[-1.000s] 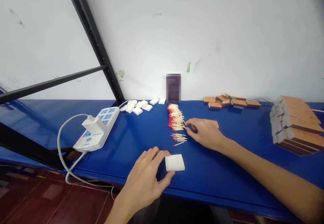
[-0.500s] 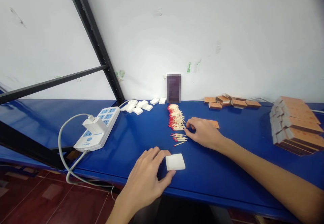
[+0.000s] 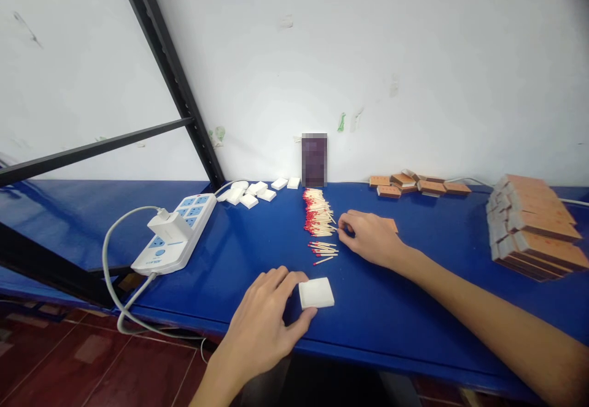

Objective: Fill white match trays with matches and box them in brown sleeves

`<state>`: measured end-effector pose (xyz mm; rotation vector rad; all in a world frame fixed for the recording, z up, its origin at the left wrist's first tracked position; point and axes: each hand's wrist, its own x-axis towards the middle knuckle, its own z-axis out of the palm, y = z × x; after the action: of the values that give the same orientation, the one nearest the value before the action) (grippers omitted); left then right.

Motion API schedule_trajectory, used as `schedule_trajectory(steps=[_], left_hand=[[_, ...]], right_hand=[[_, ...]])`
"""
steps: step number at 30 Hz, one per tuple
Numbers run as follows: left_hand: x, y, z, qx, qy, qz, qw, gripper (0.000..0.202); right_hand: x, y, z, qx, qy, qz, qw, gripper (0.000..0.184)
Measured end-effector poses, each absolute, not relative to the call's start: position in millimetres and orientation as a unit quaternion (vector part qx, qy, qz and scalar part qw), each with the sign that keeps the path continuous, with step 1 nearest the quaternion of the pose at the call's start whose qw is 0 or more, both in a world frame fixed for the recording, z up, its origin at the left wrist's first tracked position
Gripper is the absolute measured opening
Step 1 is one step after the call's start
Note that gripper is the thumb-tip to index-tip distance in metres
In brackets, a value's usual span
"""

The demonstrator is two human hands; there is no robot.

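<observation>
My left hand holds a small white matchbox tray by its left end, thumb at the near side and forefinger at the far side. The tray lies flat near the table's front edge. Beyond it is a small loose group of matchsticks, then a long pile of red-headed matchsticks. At that pile's right edge, my right hand pinches the pale end of a matchstick between thumb and forefinger. Behind this hand an orange matchbox sleeve is mostly hidden.
White trays lie at the back left, beside a power strip with a plugged-in adapter. Orange matchboxes lie along the wall, and a stack of them stands at right. A dark blurred panel leans behind the pile.
My right thumb and forefinger have closed at the pile's edge, pinching a match end. My left hand and the tray stay in place; the whole view has shifted slightly.
</observation>
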<state>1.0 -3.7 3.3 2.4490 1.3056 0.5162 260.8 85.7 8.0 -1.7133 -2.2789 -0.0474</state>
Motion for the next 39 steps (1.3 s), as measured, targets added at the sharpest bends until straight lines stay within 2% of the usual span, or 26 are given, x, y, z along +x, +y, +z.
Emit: schedule_trajectory(steps=[7, 11, 18, 22, 27, 31, 35, 39], left_hand=[[1, -4, 3, 0.857, 0.455, 0.180, 0.158, 0.025], [1, -3, 3, 0.858, 0.456, 0.178, 0.158, 0.025], [1, -4, 3, 0.862, 0.451, 0.186, 0.141, 0.025], [0, -4, 2, 0.863, 0.445, 0.191, 0.142, 0.025], [2, -3, 4, 0.862, 0.451, 0.183, 0.140, 0.024], [2, -3, 5, 0.862, 0.450, 0.182, 0.148, 0.023], [1, -4, 4, 0.860, 0.448, 0.189, 0.158, 0.024], [1, -4, 3, 0.860, 0.447, 0.193, 0.156, 0.024]], right_hand=[[256, 76, 21, -0.621, -0.779, -0.022, 0.087, 0.020], [262, 73, 28, -0.579, -0.809, 0.013, 0.101, 0.012], [293, 84, 21, -0.509, -0.859, 0.033, 0.038, 0.020], [278, 78, 20, -0.505, -0.861, 0.008, 0.052, 0.023], [244, 72, 18, -0.477, -0.872, -0.009, 0.108, 0.020], [245, 82, 16, -0.539, -0.828, -0.020, 0.151, 0.022], [257, 95, 15, -0.609, -0.781, -0.026, 0.135, 0.022], [261, 104, 11, -0.607, -0.783, 0.011, 0.135, 0.024]])
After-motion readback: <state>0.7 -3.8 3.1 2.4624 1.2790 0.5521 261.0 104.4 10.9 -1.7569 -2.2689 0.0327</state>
